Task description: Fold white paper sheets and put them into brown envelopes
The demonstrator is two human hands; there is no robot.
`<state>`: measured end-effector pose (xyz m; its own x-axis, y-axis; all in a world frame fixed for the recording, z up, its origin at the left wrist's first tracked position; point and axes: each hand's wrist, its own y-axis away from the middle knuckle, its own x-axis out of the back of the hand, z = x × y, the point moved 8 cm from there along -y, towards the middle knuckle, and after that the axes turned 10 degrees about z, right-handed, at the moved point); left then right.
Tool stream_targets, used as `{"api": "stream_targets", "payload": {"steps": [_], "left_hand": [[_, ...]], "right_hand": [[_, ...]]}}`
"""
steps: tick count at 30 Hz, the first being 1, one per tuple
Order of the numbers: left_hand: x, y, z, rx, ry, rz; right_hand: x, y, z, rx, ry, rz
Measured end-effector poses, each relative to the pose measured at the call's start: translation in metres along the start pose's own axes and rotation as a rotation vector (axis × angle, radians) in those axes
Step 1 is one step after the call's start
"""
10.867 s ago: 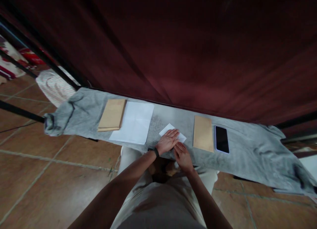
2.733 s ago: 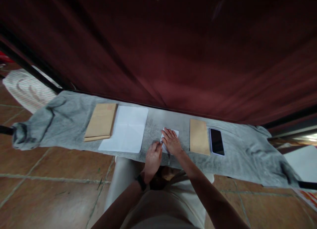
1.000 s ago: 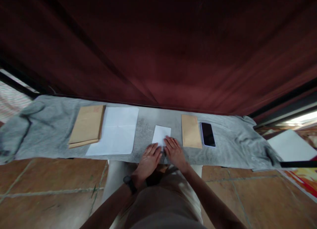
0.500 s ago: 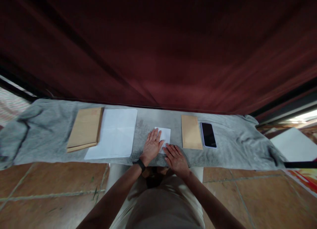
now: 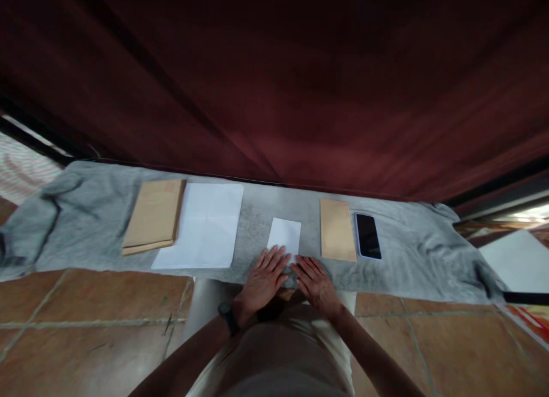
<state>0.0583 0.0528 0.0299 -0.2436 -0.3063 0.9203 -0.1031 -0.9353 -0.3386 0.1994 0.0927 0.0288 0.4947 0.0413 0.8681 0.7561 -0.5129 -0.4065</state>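
Observation:
A small white piece of paper (image 5: 285, 234), seemingly folded, lies on the grey cloth in front of me. My left hand (image 5: 263, 276) rests flat with fingers stretched over its near left part. On the near right edge of the paper are the fingertips of my right hand (image 5: 316, 282), its fingers extended too. Both hands are open, pressing from above rather than gripping. The paper's near edge is partly hidden under the fingers. Just right of my right hand lies a single brown envelope (image 5: 337, 230).
Left of the paper, a stack of white sheets (image 5: 210, 225) lies partly under a pile of brown envelopes (image 5: 155, 213). A phone (image 5: 368, 235) is at the right on the grey cloth (image 5: 420, 248). A dark red curtain (image 5: 274, 99) hangs behind the narrow table.
My left hand has slid down the paper toward me, uncovering its upper part. My right hand has shifted slightly right, staying by the near edge. The camera view has tilted a little.

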Motion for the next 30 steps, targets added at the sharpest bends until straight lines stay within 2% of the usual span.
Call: {"api": "stream_targets", "payload": {"steps": [5,10,13,16,19,25,30], "left_hand": [[0.006,0.009,-0.002,0.005,0.036,-0.018],[0.003,-0.002,0.0,0.07,0.033,-0.012],[-0.002,-0.006,0.004,0.112,-0.006,-0.011],[-0.005,-0.009,0.007,0.148,-0.04,-0.016],[-0.003,-0.012,0.007,0.175,-0.032,-0.008],[0.009,-0.022,0.0,0.281,0.085,0.058],[0.015,-0.036,-0.027,0.532,0.365,0.117]], "right_hand": [[-0.005,-0.018,0.006,-0.133,-0.074,0.072],[-0.005,-0.049,0.037,-0.483,0.02,0.198],[-0.012,-0.058,0.05,-0.67,-0.002,0.16],[-0.02,-0.059,0.058,-0.808,-0.122,0.128],[-0.024,-0.056,0.063,-0.863,-0.221,0.135],[-0.027,-0.055,0.06,-0.877,-0.388,0.157],[-0.017,-0.066,0.032,-0.842,-0.518,0.258]]}}
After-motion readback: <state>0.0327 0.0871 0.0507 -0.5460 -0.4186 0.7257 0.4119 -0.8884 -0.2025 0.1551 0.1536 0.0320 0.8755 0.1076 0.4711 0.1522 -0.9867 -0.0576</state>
